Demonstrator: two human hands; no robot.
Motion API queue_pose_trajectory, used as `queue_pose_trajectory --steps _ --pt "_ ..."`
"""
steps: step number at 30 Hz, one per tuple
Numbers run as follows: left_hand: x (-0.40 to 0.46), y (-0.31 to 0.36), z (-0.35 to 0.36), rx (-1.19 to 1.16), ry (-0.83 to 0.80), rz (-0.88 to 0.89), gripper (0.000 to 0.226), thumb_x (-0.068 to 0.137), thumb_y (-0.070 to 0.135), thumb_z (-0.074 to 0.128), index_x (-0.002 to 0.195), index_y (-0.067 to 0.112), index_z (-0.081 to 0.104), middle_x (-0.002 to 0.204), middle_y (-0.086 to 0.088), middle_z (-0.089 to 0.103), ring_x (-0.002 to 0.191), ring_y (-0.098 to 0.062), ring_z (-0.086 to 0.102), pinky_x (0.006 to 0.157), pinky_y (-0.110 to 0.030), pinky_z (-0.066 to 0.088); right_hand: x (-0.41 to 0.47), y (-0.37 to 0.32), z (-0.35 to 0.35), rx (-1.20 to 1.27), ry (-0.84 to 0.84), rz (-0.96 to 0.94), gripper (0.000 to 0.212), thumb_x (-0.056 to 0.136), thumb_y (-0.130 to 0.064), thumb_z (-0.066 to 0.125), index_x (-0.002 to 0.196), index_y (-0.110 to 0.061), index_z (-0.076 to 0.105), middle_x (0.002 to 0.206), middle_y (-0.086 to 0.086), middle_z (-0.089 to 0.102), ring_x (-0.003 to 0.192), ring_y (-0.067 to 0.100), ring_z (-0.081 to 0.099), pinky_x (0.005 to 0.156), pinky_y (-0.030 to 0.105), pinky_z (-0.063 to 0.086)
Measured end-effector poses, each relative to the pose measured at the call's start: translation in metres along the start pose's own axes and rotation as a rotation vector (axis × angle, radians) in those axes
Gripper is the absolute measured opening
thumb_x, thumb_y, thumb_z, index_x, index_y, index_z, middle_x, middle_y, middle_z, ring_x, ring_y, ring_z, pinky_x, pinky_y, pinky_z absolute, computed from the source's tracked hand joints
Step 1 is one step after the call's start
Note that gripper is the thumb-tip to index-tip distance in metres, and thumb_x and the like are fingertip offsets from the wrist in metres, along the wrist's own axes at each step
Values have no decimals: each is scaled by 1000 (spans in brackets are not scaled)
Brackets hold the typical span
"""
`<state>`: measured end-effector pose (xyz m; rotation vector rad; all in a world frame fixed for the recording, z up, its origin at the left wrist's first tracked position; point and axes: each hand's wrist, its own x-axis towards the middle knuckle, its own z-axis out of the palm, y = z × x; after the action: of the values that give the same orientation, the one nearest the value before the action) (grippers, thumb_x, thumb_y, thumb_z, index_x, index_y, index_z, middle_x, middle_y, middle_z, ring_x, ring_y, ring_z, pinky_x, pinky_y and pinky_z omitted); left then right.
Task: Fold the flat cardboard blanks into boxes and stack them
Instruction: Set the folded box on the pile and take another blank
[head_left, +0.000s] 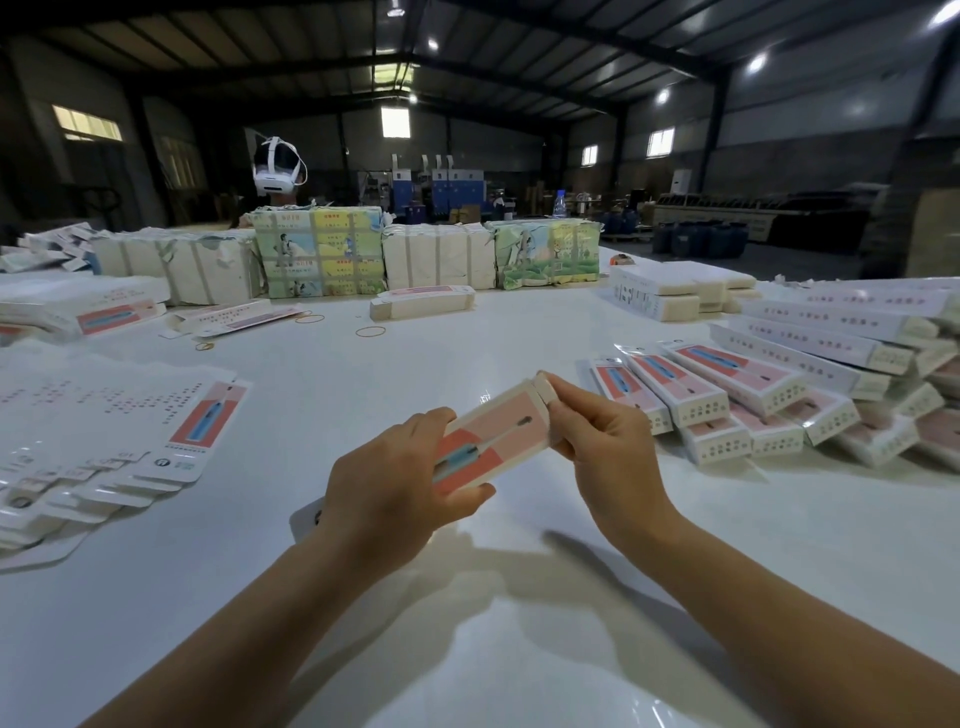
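Note:
A partly folded box (493, 431), white with a pink and blue toothbrush print, is held above the white table (467, 649). My left hand (395, 493) grips its near end, fingers curled over the top and thumb underneath. My right hand (602, 441) pinches the small end flap (543, 388) at the far end. Flat blanks (104, 431) lie fanned out at the left. Folded boxes (753, 395) lie in overlapping rows at the right.
Wrapped bundles (322, 252) line the far side of the table, with a person in a white headset (278, 166) behind them. Loose rubber bands (371, 330) and a small stack of blanks (423, 301) lie mid-table. More white stacks (675, 288) sit at the far right.

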<state>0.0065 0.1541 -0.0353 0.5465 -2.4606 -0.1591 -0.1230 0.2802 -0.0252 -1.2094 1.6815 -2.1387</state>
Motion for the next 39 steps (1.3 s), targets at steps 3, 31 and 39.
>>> queue_pose_trajectory --steps 3,31,39 --pt "1 1 1 44 -9 5 63 78 64 57 127 29 41 117 12 58 91 -10 59 74 -27 53 0 2 -2 -118 3 -33 42 98 -8 46 94 -40 73 86 -11 74 89 9 68 78 22 55" --pt "5 -10 -5 22 -84 -83 60 71 71 54 116 33 44 103 18 52 66 -9 54 52 -11 39 -8 6 4 -335 -222 -42 31 94 -22 56 122 -35 55 121 -13 63 115 8 56 99 41 46" --pt "7 -15 -17 97 -289 -40 48 75 65 62 110 37 43 100 18 57 76 -8 59 72 -25 54 0 16 -7 -932 -464 -418 84 81 -17 69 149 -26 20 158 -8 12 144 11 8 116 20 15"
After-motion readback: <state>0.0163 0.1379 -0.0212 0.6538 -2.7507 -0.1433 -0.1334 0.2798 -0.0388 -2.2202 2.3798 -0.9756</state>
